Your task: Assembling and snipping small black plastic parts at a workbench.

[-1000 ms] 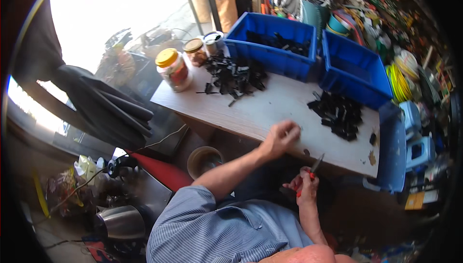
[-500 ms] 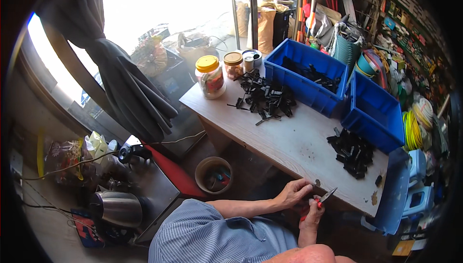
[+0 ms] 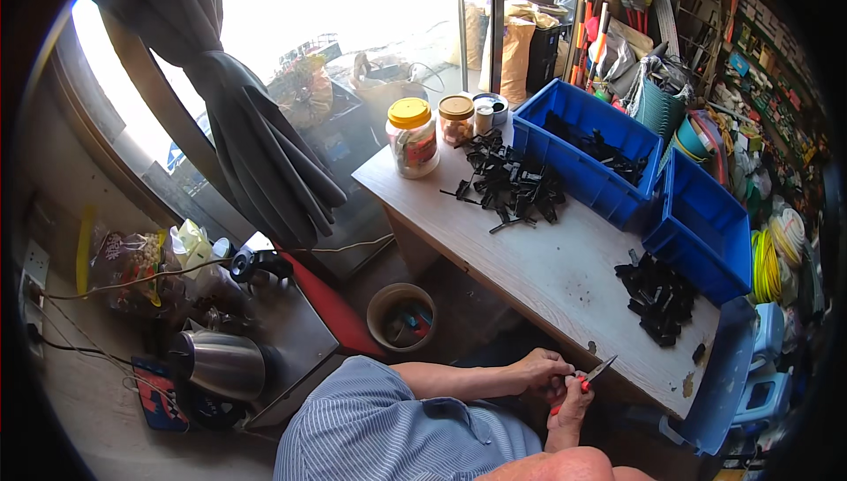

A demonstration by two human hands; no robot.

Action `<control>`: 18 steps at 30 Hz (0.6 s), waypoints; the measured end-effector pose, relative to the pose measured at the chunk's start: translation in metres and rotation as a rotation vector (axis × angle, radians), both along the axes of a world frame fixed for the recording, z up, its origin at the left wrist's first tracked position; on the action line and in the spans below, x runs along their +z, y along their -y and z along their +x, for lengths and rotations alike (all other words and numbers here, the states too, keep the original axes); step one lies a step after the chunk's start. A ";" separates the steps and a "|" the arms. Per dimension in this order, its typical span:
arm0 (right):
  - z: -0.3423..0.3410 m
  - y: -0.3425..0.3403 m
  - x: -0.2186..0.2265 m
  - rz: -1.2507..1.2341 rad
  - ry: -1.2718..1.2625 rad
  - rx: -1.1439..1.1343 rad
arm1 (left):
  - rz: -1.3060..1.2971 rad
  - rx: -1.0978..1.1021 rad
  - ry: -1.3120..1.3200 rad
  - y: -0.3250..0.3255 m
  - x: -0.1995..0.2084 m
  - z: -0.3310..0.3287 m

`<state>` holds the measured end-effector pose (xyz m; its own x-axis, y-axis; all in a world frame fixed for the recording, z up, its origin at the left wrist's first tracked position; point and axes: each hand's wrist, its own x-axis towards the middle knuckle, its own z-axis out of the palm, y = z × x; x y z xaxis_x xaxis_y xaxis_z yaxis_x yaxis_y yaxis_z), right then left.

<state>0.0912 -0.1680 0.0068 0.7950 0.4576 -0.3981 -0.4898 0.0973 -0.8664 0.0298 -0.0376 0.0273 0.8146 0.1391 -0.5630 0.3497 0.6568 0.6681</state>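
Observation:
Scissors (image 3: 600, 369) with red handles and a pointed metal blade are in my right hand (image 3: 569, 408), blade angled up toward the table edge. My left hand (image 3: 542, 370) is close beside it, fingertips drawn together near the scissors' handle; whatever they pinch is too small to make out. Both hands are just off the table's front edge, above my lap. On the white wood-grain table (image 3: 547, 282), a heap of small black plastic parts (image 3: 657, 297) lies nearest my hands. A larger, looser heap of black parts (image 3: 507, 179) is farther left.
A blue crate (image 3: 587, 183) holding black parts and a second blue crate (image 3: 697, 247) stand along the table's far side. Jars (image 3: 412, 141) stand at its far left corner. Below lies a waste bin (image 3: 401, 315). A steel kettle (image 3: 228, 366) sits at left.
The view has shifted, so the table and surroundings appear farther right. My left fingers have drawn closer together, beside the scissors. The scissors stay in my right hand.

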 end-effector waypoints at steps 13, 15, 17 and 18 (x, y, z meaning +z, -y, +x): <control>-0.022 -0.006 0.015 -0.155 0.028 -0.121 | -0.099 0.093 -0.048 0.017 -0.026 0.012; -0.016 -0.002 0.011 -0.122 0.032 -0.068 | -0.134 0.060 0.026 0.013 -0.019 0.006; -0.009 0.001 0.005 -0.089 0.039 -0.015 | -0.026 0.023 0.135 0.005 -0.025 0.003; -0.006 0.002 0.001 -0.052 0.043 0.015 | 0.082 -0.015 0.244 0.002 -0.026 0.002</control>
